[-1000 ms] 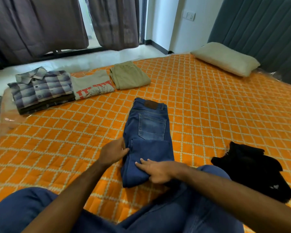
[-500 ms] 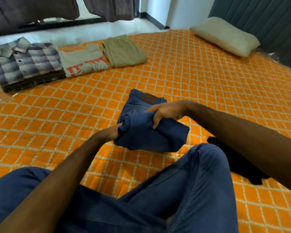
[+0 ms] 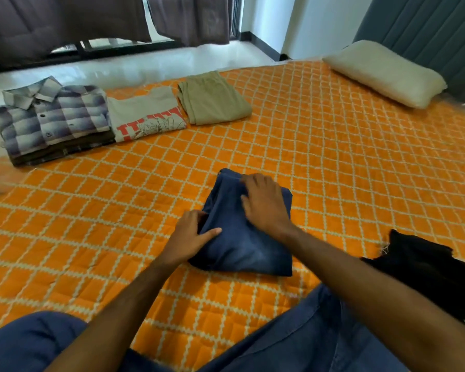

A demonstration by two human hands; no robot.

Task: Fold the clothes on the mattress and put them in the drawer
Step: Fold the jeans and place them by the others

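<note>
The faded denim jeans (image 3: pixel 242 237) lie as a thick, soft-cornered square on the quilted orange mattress (image 3: pixel 333 170). The right hand (image 3: pixel 263 205) presses flat on top with fingers spread, and the left hand (image 3: pixel 191 234) pinches the jeans' left edge.

Single head-worn view — close above the mattress (image 3: pixel 333 162), angled forward and down.
</note>
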